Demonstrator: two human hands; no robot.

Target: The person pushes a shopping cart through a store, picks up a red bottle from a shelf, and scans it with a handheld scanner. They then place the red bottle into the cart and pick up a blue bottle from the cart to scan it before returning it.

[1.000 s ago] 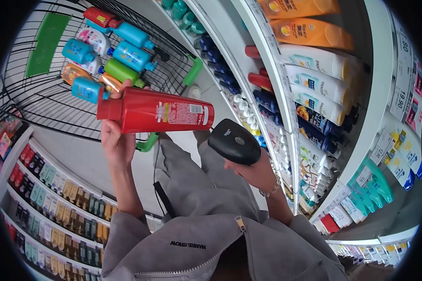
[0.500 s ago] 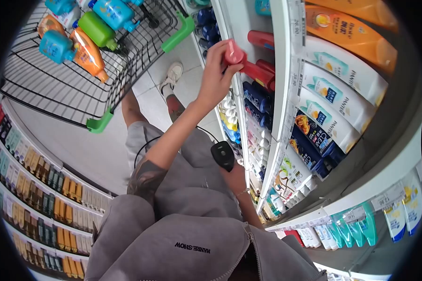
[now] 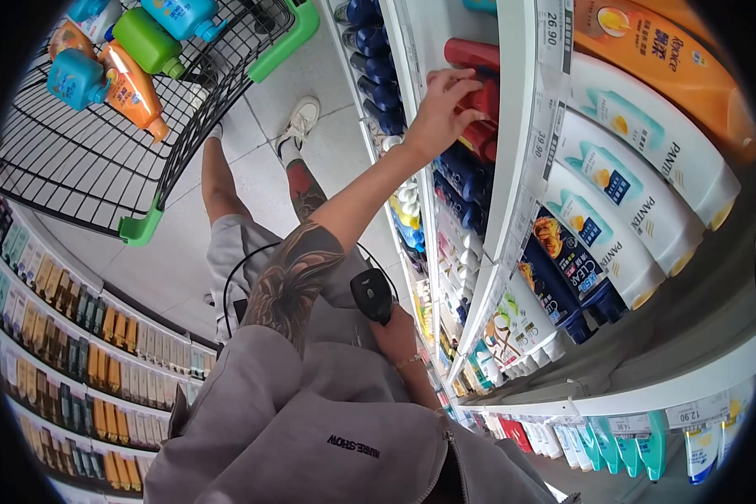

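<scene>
My left hand (image 3: 447,105), at the end of the tattooed forearm, reaches into the shelf on the right. Its fingers are curled around a red bottle (image 3: 486,99), whose far part is hidden by the shelf edge. Another red bottle (image 3: 470,54) lies just above it, and more red shows beneath my fingers. Low by my body, my right hand (image 3: 397,333) is closed on a black handheld scanner (image 3: 370,294), its fingers partly hidden. A black cord (image 3: 230,281) loops across my grey clothes.
A wire shopping cart (image 3: 101,220) with green corners holds several blue, green and orange bottles. White Panten bottles (image 3: 647,223), orange Rejoice bottles (image 3: 655,50) and dark blue Clear bottles (image 3: 569,273) line the right shelf. Boxed goods fill the left shelves (image 3: 92,294).
My left hand has moved right and slightly down, carrying the red bottle from the shelf's front edge in among the red bottles. The scanner has shifted left in view.
</scene>
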